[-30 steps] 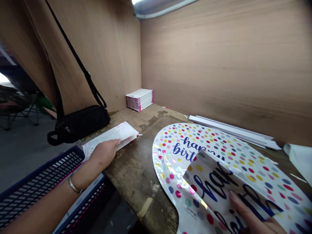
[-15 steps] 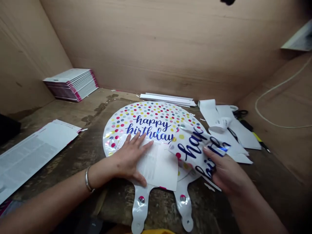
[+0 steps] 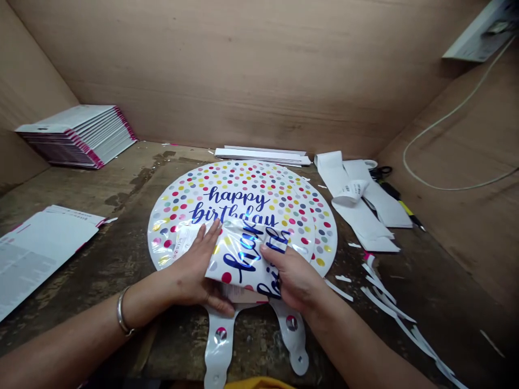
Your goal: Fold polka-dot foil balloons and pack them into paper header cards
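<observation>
Two round foil balloons (image 3: 235, 178) with coloured dots and blue "happy birthday" lettering lie flat and overlapping on the table. Their white tails (image 3: 219, 348) point towards me. Over the lower part of the top one rests a printed white card (image 3: 245, 295), mostly covered. My left hand (image 3: 192, 273) lies on the card and balloon with its fingers stretched out. In my right hand (image 3: 298, 281) is a folded foil balloon (image 3: 237, 259) with the same lettering, pinched between thumb and fingers. It lies over the card, its left edge beside my left hand.
At the back left stands a stack of white and pink cards (image 3: 89, 121); more printed cards (image 3: 44, 246) lie at the left. Paper strips (image 3: 259, 155) are at the back. Cut paper (image 3: 365, 216), scissors (image 3: 381, 173) and a yellow-black cutter (image 3: 395, 197) lie right, near paper scraps (image 3: 405, 324).
My right hand has brought the folded balloon leftward over the card, beside my left hand. My left hand stays spread on the card. The view has shifted to the right.
</observation>
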Tool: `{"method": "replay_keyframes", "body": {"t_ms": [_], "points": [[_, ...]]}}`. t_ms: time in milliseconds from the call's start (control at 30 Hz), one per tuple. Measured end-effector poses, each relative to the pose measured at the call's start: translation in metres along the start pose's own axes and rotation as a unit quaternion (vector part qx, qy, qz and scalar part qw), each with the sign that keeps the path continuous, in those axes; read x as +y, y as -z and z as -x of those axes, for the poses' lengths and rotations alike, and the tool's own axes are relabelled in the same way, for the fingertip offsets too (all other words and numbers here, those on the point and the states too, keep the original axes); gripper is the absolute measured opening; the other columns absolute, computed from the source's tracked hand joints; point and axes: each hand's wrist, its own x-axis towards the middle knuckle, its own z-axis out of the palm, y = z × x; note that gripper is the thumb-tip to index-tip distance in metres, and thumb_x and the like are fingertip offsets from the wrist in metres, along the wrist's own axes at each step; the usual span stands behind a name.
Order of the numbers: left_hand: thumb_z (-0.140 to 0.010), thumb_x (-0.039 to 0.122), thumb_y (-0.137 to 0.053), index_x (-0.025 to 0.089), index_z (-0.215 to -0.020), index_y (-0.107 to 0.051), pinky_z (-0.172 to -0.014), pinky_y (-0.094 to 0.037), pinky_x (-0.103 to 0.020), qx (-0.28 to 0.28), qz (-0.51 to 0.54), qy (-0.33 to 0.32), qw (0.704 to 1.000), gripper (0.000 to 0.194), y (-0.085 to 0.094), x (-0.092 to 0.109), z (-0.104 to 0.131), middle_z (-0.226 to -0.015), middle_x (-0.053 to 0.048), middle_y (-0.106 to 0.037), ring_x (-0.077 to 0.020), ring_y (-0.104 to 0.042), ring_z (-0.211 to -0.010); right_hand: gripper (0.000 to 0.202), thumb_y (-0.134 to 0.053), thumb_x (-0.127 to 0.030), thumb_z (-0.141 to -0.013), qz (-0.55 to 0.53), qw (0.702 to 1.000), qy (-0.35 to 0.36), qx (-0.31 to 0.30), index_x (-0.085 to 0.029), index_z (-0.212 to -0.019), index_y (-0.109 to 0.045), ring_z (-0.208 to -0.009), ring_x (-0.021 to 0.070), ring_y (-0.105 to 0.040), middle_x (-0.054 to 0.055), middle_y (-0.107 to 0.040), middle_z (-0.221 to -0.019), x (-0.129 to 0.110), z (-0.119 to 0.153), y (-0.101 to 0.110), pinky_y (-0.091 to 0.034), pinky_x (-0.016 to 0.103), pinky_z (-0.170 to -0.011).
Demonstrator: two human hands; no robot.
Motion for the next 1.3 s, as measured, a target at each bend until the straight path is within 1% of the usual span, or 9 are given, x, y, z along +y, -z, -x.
{"method": "replay_keyframes", "body": {"t_ms": [233,367,567,667,800,933,1067,1200,1300], "points": [[-0.047,0.062,-0.074,0.023,-0.146,-0.017,-0.106,-0.008,-0.062,0.052,-0.030,-0.011,0.998,0.120,0.014,0.010,0.000,-0.143,-0.019,-0.028,-0.0439,-0.021,-0.132,0.047,-0.069,-0.019,-0.073,0.052,0.992,0.058,0.100,-0.021,-0.118,-0.056,-0.085,0.0224,-0.069,0.004,-0.073,-0.098,-0.040,0.011,0.046,-0.056,0.040,-0.079],[-0.048,0.062,-0.073,0.022,-0.146,-0.016,-0.105,-0.010,-0.063,0.058,-0.034,-0.005,0.998,0.120,0.018,0.008,-0.001,-0.140,-0.019,-0.030,-0.0437,-0.023,-0.130,0.046,-0.073,-0.023,-0.070,0.152,0.982,-0.001,0.113,-0.021,-0.113,-0.059,-0.080,0.0241,-0.069,0.006,-0.073,-0.095,-0.049,0.014,0.068,-0.056,0.040,-0.073],[-0.044,0.066,-0.073,0.023,-0.146,-0.014,-0.106,-0.009,-0.063,0.036,-0.043,-0.006,0.998,0.125,0.013,0.016,-0.003,-0.141,-0.020,-0.026,-0.0439,-0.019,-0.132,0.039,-0.071,-0.034,-0.070,0.275,0.960,0.002,0.062,-0.019,-0.105,-0.064,-0.088,0.0254,-0.067,0.007,-0.072,-0.096,-0.030,0.005,0.052,-0.053,0.041,-0.079],[-0.044,0.065,-0.073,0.024,-0.146,-0.015,-0.105,-0.009,-0.063,0.048,-0.036,-0.005,0.998,0.125,0.010,0.015,-0.002,-0.141,-0.019,-0.028,-0.0443,-0.021,-0.131,0.037,-0.070,-0.036,-0.071,0.265,0.964,0.028,0.012,-0.019,-0.103,-0.062,-0.080,0.0205,-0.067,0.005,-0.072,-0.094,-0.033,0.004,0.046,-0.054,0.034,-0.070],[-0.043,0.065,-0.074,0.024,-0.146,-0.017,-0.105,-0.009,-0.064,0.052,-0.029,-0.001,0.998,0.124,0.010,0.010,0.001,-0.141,-0.019,-0.029,-0.0458,-0.021,-0.130,0.025,-0.070,-0.039,-0.069,0.336,0.941,0.035,0.019,-0.018,-0.072,-0.057,-0.044,0.0098,-0.055,-0.004,-0.060,-0.053,-0.042,0.003,0.056,-0.045,0.020,-0.043],[-0.042,0.063,-0.075,0.023,-0.146,-0.018,-0.105,-0.008,-0.064,0.041,-0.030,-0.019,0.999,0.125,0.011,0.017,-0.002,-0.141,-0.020,-0.028,-0.0450,-0.020,-0.131,0.021,-0.058,-0.032,-0.075,0.449,0.893,-0.012,0.005,-0.018,-0.061,-0.053,-0.029,0.0073,-0.040,-0.004,-0.053,-0.043,-0.029,-0.002,0.044,-0.032,0.018,-0.030],[-0.043,0.060,-0.077,0.025,-0.146,-0.015,-0.106,-0.007,-0.062,0.038,-0.008,-0.065,0.997,0.125,0.012,0.024,-0.007,-0.142,-0.018,-0.031,-0.0429,-0.022,-0.132,0.015,-0.052,-0.016,-0.072,0.540,0.835,0.077,-0.071,-0.016,-0.059,-0.059,-0.042,0.0094,-0.052,-0.001,-0.061,-0.053,-0.017,-0.008,0.019,-0.036,0.019,-0.039],[-0.048,0.063,-0.075,0.028,-0.145,-0.022,-0.107,-0.005,-0.063,0.002,-0.009,-0.093,0.996,0.116,0.016,0.016,-0.002,-0.150,-0.016,-0.021,-0.0428,-0.015,-0.136,0.017,-0.054,-0.025,-0.078,0.670,0.715,0.197,-0.033,-0.017,-0.070,-0.066,-0.068,0.0171,-0.061,0.004,-0.068,-0.072,-0.029,-0.009,0.031,-0.047,0.028,-0.061],[-0.071,0.057,-0.064,0.036,-0.141,-0.028,-0.105,-0.004,-0.065,-0.046,-0.008,-0.135,0.990,0.081,0.022,0.012,0.006,-0.151,-0.007,-0.024,-0.0377,-0.013,-0.138,0.030,-0.048,-0.023,-0.085,0.713,0.612,0.337,-0.063,-0.021,-0.110,-0.064,-0.113,0.0250,-0.053,0.010,-0.062,-0.118,-0.028,-0.007,0.051,-0.043,0.043,-0.092]]}}
